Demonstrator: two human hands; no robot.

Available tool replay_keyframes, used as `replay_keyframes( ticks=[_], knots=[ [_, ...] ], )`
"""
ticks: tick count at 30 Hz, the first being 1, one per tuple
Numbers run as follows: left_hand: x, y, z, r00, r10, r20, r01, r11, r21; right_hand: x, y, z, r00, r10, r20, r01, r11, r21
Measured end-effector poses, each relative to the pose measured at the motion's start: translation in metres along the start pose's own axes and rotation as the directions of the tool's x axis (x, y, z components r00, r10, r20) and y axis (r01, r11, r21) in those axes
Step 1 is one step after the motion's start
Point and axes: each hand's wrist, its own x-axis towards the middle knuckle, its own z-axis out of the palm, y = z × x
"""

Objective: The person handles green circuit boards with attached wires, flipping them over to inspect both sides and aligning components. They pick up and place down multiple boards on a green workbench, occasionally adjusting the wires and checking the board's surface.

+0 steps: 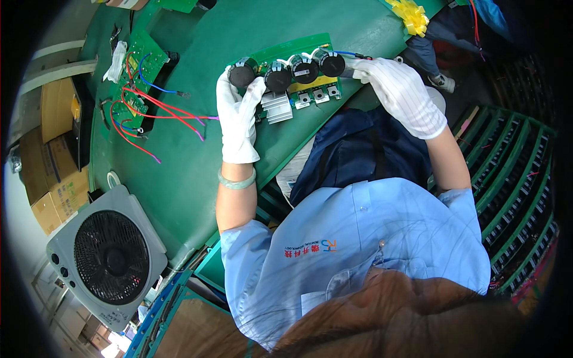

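A green circuit board (292, 46) lies on the green tabletop in front of me, carrying a row of several black round capacitors (305, 70), a silver finned heat sink (277, 108) and small metal-tabbed parts along its near edge. My left hand (237, 113), in a white glove, closes its thumb and fingers on the board's left end, beside the leftmost capacitor. From the far right corner sticks out a short blue wire (349, 54) with a dark end. My white-gloved right hand (401, 95) has its fingers pressed together at that wire's end; the fingertips are partly hidden.
At the left lies another circuit board (143, 56) with long red and blue wires (158, 101) trailing across the table. A grey box fan (113, 256) stands at the lower left. Green racks (513, 191) fill the right, and a yellow bundle (410, 16) sits at the far edge.
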Motion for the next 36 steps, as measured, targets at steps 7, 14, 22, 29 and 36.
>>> replay_keyframes(
  ticks=[7,14,22,29,36],
  knots=[
    [0.000,0.002,0.002,1.000,-0.003,0.014,0.003,1.000,0.018,0.010,0.002,0.015,0.992,0.078,-0.094,-0.087,0.992,-0.092],
    [-0.002,0.002,0.004,1.000,-0.028,-0.011,0.028,1.000,-0.001,0.011,0.010,0.020,0.996,0.040,-0.074,-0.045,0.996,-0.071],
    [-0.002,0.003,0.006,0.999,-0.028,-0.033,0.029,0.999,0.018,0.016,0.017,0.018,1.000,-0.001,0.013,0.001,1.000,-0.004],
    [-0.002,-0.003,0.007,0.999,0.018,-0.051,-0.017,1.000,0.022,0.016,0.021,0.029,1.000,-0.008,0.005,0.007,0.997,0.073],
    [0.000,-0.004,0.005,0.998,0.069,-0.003,-0.069,0.997,0.037,0.021,-0.012,0.023,0.998,0.050,-0.049,-0.051,0.998,-0.030]
  ],
)
